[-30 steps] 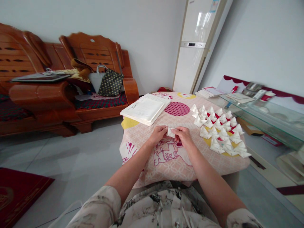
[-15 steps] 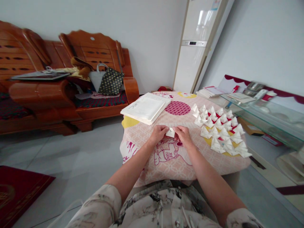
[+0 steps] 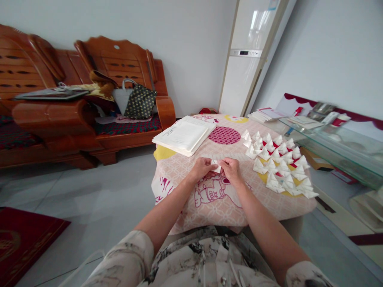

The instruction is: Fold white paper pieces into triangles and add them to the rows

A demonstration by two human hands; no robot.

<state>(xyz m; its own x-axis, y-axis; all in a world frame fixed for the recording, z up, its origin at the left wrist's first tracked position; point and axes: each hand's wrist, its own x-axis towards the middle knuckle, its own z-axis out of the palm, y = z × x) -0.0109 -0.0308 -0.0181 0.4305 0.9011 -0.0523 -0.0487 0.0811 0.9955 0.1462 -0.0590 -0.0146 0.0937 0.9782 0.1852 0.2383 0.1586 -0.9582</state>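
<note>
A small piece of white paper (image 3: 216,165) is pinched between both my hands over a table with a pink patterned cloth (image 3: 221,199). My left hand (image 3: 201,168) grips its left side with curled fingers. My right hand (image 3: 231,170) grips its right side, fingers closed on it. To the right, several folded white paper shapes (image 3: 278,163) lie in rows on the cloth. A stack of white paper sheets (image 3: 183,134) rests at the table's far left.
A wooden sofa (image 3: 77,107) with a patterned bag (image 3: 139,103) stands at the left. A tall white air conditioner (image 3: 247,59) is behind the table. A glass shelf (image 3: 338,143) with papers and cups runs along the right. A red mat (image 3: 24,239) lies on the grey floor.
My hands have stayed together on the paper, and the piece now looks smaller and more tucked between my fingers. The view has shifted slightly.
</note>
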